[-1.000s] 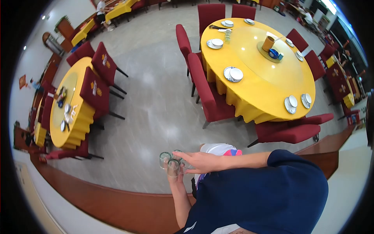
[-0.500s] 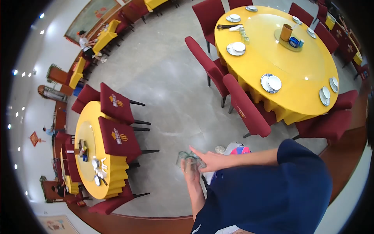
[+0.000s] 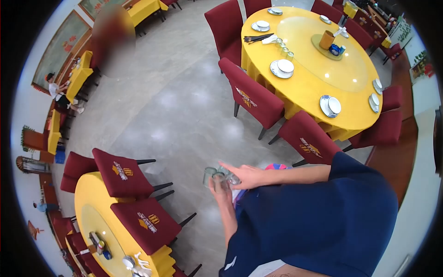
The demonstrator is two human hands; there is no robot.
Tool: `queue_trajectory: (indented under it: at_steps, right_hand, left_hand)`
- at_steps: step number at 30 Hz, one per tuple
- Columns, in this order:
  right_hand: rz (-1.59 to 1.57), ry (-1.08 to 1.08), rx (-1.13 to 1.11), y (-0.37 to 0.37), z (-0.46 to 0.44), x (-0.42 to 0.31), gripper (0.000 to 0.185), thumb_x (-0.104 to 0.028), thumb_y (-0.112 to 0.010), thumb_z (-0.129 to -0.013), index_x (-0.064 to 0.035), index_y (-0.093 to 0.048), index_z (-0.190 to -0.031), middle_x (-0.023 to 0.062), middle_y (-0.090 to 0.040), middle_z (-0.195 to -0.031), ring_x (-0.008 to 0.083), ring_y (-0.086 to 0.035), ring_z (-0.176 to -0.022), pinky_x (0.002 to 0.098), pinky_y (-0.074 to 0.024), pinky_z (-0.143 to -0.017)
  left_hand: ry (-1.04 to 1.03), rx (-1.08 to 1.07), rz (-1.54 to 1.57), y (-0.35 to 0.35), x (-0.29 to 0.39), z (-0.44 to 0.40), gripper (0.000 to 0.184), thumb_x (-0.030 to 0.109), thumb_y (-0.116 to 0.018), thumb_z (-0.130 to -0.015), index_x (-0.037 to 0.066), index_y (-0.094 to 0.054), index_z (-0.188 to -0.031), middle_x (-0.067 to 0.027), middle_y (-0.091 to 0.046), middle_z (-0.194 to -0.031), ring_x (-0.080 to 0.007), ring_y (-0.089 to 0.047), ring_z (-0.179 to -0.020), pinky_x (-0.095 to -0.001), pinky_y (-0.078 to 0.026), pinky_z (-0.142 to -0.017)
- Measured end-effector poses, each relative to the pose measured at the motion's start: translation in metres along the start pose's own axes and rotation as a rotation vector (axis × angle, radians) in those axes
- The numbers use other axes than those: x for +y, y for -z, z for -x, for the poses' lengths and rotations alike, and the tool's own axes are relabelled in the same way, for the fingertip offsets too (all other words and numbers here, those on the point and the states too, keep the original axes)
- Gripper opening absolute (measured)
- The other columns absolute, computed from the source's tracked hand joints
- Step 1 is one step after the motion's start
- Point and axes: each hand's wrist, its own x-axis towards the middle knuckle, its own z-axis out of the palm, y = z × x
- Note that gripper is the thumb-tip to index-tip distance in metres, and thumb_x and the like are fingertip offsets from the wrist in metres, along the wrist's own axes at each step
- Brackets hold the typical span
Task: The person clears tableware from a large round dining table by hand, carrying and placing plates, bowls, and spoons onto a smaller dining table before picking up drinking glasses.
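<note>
Several small clear drinking glasses point(image 3: 210, 177) are bunched together in front of my navy shirt point(image 3: 304, 212). My left hand point(image 3: 222, 191) is wrapped round glasses from below, with its fingers partly seen through them. From the right, my right hand point(image 3: 244, 177) grips at the same cluster, a finger stretched along the top and a glass point(image 3: 232, 177) beneath its fingers. The glasses overlap, so which hand bears each one is hard to tell. Both hands are above the grey floor point(image 3: 184, 134), between two tables.
A round yellow-clothed table point(image 3: 295, 99) at right bears bowls on plates point(image 3: 282, 68), chopsticks point(image 3: 258, 37) and small glasses point(image 3: 284, 51). Red chairs point(image 3: 251, 94) surround it. Another yellow table point(image 3: 87, 189) with red chairs point(image 3: 145, 224) stands lower left. A person point(image 3: 57, 90) works at a far table.
My view has turned: the lower-left table has shifted down and left, and the big table slightly left. Both hands still hold the glasses. A blurred patch appears at upper left.
</note>
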Motion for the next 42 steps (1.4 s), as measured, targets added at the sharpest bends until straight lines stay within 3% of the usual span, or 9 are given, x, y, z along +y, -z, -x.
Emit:
queue_trajectory:
  at_steps: [7,9,12,20,23,31,33,37,42]
  right_hand:
    - [-0.015,0.072,0.348,0.052,-0.125,-0.036,0.092,-0.018,-0.071,-0.08,-0.0174,-0.016,-0.154,0.0182,-0.062,-0.122,0.0383,-0.065,-0.093,0.0397,-0.0529,-0.079]
    - [-0.119,0.03,0.464,0.074,-0.157,-0.03,0.088,-0.016,-0.073,-0.08,-0.0156,-0.024,-0.153,0.0157,-0.062,-0.123,0.0288,-0.067,-0.092,0.0359,-0.0538,-0.08]
    - [-0.469,-0.043,0.546,0.112,-0.205,-0.013,0.084,-0.013,-0.075,-0.081,-0.013,-0.029,-0.151,0.0151,-0.063,-0.116,0.0152,-0.062,-0.091,0.0293,-0.053,-0.082]
    - [-0.347,0.141,0.695,0.246,-0.332,0.011,0.08,-0.019,-0.073,-0.079,-0.0144,-0.034,-0.149,0.0123,-0.063,-0.115,0.0162,-0.062,-0.078,0.0303,-0.0511,-0.072]
    - [-0.432,0.173,0.802,0.31,-0.365,0.002,0.069,-0.025,-0.074,-0.078,-0.0129,-0.046,-0.14,0.01,-0.064,-0.108,0.0159,-0.058,-0.071,0.0324,-0.0482,-0.065]
    - [-0.52,-0.191,1.603,0.413,-0.42,0.069,0.041,-0.026,-0.074,-0.081,-0.0099,-0.057,-0.114,0.0049,-0.062,-0.08,0.0123,-0.055,-0.059,0.0289,-0.0457,-0.056]
    - [-0.606,-0.43,1.615,0.437,-0.411,0.097,0.04,-0.03,-0.073,-0.081,-0.0092,-0.056,-0.111,0.0136,-0.063,-0.097,0.0207,-0.065,-0.074,0.0343,-0.0512,-0.069]
    - [-0.649,-0.624,2.044,0.467,-0.423,0.186,0.044,-0.038,-0.065,-0.089,-0.0012,-0.053,-0.111,0.0236,-0.062,-0.096,0.0386,-0.064,-0.088,0.0444,-0.0491,-0.078]
    - [-0.259,-1.09,2.208,0.495,-0.42,0.267,0.047,-0.037,-0.062,-0.092,0.0048,-0.05,-0.111,0.029,-0.061,-0.099,0.0462,-0.059,-0.095,0.0485,-0.0466,-0.084]
  left_hand:
    - [0.098,-0.232,-0.128,-0.045,0.106,-0.184,0.02,0.015,-0.072,-0.087,0.012,-0.059,-0.102,-0.0023,-0.066,-0.09,-0.0139,-0.064,-0.077,-0.0317,-0.056,-0.055]
    - [0.138,-0.314,-0.187,-0.059,0.12,-0.235,0.023,0.017,-0.073,-0.086,0.011,-0.058,-0.103,-0.0024,-0.065,-0.09,-0.0144,-0.064,-0.078,-0.0321,-0.055,-0.056]
    - [0.229,-0.301,-0.193,-0.095,0.127,-0.302,0.026,0.019,-0.074,-0.085,0.011,-0.058,-0.104,-0.0013,-0.065,-0.091,-0.0147,-0.064,-0.077,-0.0318,-0.054,-0.057]
    - [0.413,-0.377,-0.184,-0.191,0.113,-0.499,0.031,0.025,-0.072,-0.088,0.012,-0.059,-0.113,-0.0018,-0.066,-0.096,-0.0164,-0.064,-0.091,-0.0325,-0.052,-0.07]
    - [0.446,-0.434,-0.204,-0.269,0.13,-0.538,0.036,0.027,-0.071,-0.089,0.012,-0.057,-0.119,-0.0028,-0.065,-0.101,-0.0164,-0.064,-0.092,-0.028,-0.051,-0.063]
    - [0.663,-0.428,-0.123,-0.338,0.117,-0.695,0.029,0.02,-0.066,-0.092,0.009,-0.058,-0.117,-0.0072,-0.068,-0.105,-0.0156,-0.066,-0.088,-0.019,-0.043,-0.051]
    - [0.814,-0.454,-0.162,-0.349,0.102,-0.736,0.026,0.019,-0.066,-0.092,0.007,-0.06,-0.113,-0.0081,-0.068,-0.102,-0.0165,-0.066,-0.086,-0.0194,-0.043,-0.049]
    - [0.946,-0.541,-0.414,-0.415,0.078,-0.788,0.014,0.018,-0.067,-0.092,0.009,-0.063,-0.102,-0.0056,-0.068,-0.092,-0.0136,-0.065,-0.082,-0.0203,-0.038,-0.048]
    - [1.092,-0.662,-0.682,-0.512,0.065,-0.827,0.023,0.02,-0.072,-0.088,0.013,-0.059,-0.105,-0.0028,-0.066,-0.089,-0.0136,-0.062,-0.082,-0.0205,-0.037,-0.048]
